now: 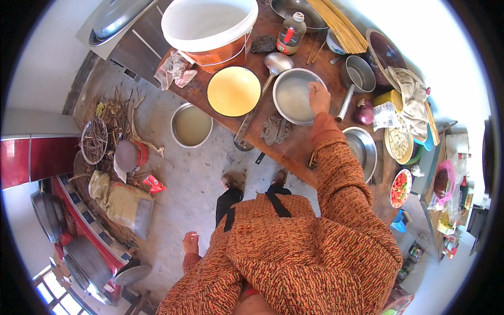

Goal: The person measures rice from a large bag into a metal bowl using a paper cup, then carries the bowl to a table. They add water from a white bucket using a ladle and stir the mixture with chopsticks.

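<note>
My right hand [319, 100] is over the right side of a metal basin [286, 116] of cloudy water [294, 94] on the brown table. Its fingers are closed and point down; what they hold, if anything, is hidden. My left hand [191, 243] hangs low at my side above the floor, its fingers loosely bent and apart, with nothing seen in it. Left of the basin lie a metal ladle [278, 64] and a yellow enamel bowl [234, 92]. A crumpled grey cloth [275, 130] lies near the table's front edge.
A large white-rimmed bucket [218, 58] and a brown bottle [291, 34] stand farther back. At right are a long-handled pot [359, 74], a red onion [364, 113], another metal basin [363, 149] and a plate of chopped red and green pieces [400, 188]. A pan of liquid [191, 126] sits on the floor.
</note>
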